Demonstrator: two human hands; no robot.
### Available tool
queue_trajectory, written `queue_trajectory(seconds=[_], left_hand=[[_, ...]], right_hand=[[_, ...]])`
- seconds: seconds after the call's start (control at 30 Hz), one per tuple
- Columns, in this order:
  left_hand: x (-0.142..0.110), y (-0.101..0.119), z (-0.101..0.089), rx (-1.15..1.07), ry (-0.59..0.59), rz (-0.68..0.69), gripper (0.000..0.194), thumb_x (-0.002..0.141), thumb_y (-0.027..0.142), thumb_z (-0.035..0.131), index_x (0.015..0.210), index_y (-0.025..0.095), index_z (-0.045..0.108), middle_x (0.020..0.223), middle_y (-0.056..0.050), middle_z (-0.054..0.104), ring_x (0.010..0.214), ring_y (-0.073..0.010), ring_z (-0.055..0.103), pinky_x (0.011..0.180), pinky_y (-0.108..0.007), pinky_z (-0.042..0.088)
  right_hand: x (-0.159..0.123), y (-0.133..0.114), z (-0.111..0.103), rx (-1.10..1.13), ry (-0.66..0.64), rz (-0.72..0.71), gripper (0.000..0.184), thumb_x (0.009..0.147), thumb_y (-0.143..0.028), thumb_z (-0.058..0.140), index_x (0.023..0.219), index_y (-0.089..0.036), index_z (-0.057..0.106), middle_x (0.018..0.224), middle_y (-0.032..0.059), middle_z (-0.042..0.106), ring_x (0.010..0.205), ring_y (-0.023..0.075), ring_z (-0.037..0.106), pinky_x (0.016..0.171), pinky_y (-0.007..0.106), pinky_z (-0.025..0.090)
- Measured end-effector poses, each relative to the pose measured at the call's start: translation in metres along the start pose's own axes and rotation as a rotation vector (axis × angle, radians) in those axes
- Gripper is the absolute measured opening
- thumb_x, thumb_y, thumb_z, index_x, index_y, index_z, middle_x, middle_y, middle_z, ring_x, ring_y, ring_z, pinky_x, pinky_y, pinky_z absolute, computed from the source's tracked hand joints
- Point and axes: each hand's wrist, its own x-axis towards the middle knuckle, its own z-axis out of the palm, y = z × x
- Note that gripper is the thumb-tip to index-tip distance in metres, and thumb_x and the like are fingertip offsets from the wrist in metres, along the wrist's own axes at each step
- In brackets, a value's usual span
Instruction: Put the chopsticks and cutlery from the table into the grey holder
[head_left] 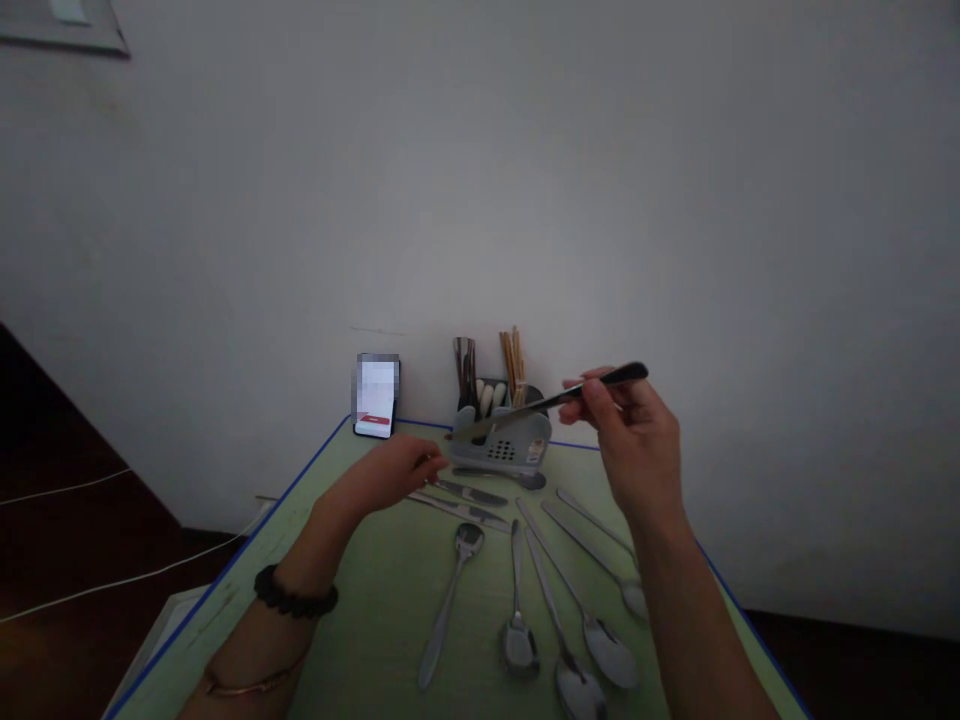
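A long table knife (pixel 517 410) is pinched in my right hand (pixel 637 430), its dark handle to the right and its blade pointing left, in front of the grey cutlery holder (pixel 499 450). My left hand (pixel 394 470) is closed, fingers curled, beside the handle end of a table knife (pixel 476 493); whether it grips anything is hidden. Just below lies another table knife (pixel 469 513). Near the holder's base rests a spoon (pixel 529 480). Several more spoons spread toward me, among them a serving spoon (pixel 450 600) and a square-bowled spoon (pixel 519 645).
Dark-handled cutlery (pixel 465 375), white-handled pieces (pixel 491 398) and chopsticks (pixel 514 360) stand in the holder. A phone (pixel 376 395) leans upright against the wall (pixel 480 200). Blue edging (pixel 285 490) borders the green table (pixel 360 600). A white cable (pixel 150 573) hangs at the left.
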Motion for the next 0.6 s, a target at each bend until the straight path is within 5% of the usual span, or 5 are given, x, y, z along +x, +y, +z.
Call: queue_trajectory(seconds=[0.13,0.23,0.37,0.6], left_hand=[[0.0,-0.013,-0.003,0.097,0.043,-0.06,0.034,0.088,0.034,0.038,0.077,0.016,0.063,0.077,-0.005,0.07,0.07,-0.0158,0.062,0.062,-0.023,0.041],[-0.002,-0.012,-0.003,0.098,0.04,-0.049,0.033,0.088,0.035,0.039,0.078,0.016,0.064,0.077,-0.004,0.07,0.067,-0.015,0.061,0.059,-0.022,0.04],[-0.004,-0.006,-0.001,0.147,0.059,-0.054,0.032,0.087,0.036,0.041,0.076,0.016,0.064,0.071,-0.004,0.068,0.061,-0.0139,0.057,0.055,-0.022,0.036],[-0.004,-0.005,-0.003,0.113,0.053,-0.042,0.029,0.086,0.034,0.043,0.079,0.016,0.064,0.073,-0.003,0.068,0.063,-0.0134,0.058,0.057,-0.022,0.036]], right_hand=[[0.044,-0.02,0.012,-0.107,-0.103,-0.198,0.018,0.082,-0.035,0.059,0.087,-0.018,0.058,0.081,0.0009,0.066,0.061,0.0098,0.064,0.061,0.026,0.055],[0.072,-0.017,0.03,-0.247,-0.299,-0.244,0.019,0.082,-0.035,0.058,0.085,-0.016,0.058,0.074,0.0001,0.064,0.06,0.0097,0.063,0.057,0.023,0.053],[0.09,0.006,0.06,-0.407,-0.573,-0.169,0.009,0.083,-0.023,0.055,0.08,-0.014,0.057,0.071,0.0006,0.062,0.058,0.0102,0.063,0.055,0.021,0.05],[0.089,0.045,0.1,-0.776,-0.688,0.128,0.01,0.087,-0.018,0.049,0.088,-0.013,0.057,0.079,0.0066,0.069,0.064,0.0129,0.066,0.065,0.024,0.05]])
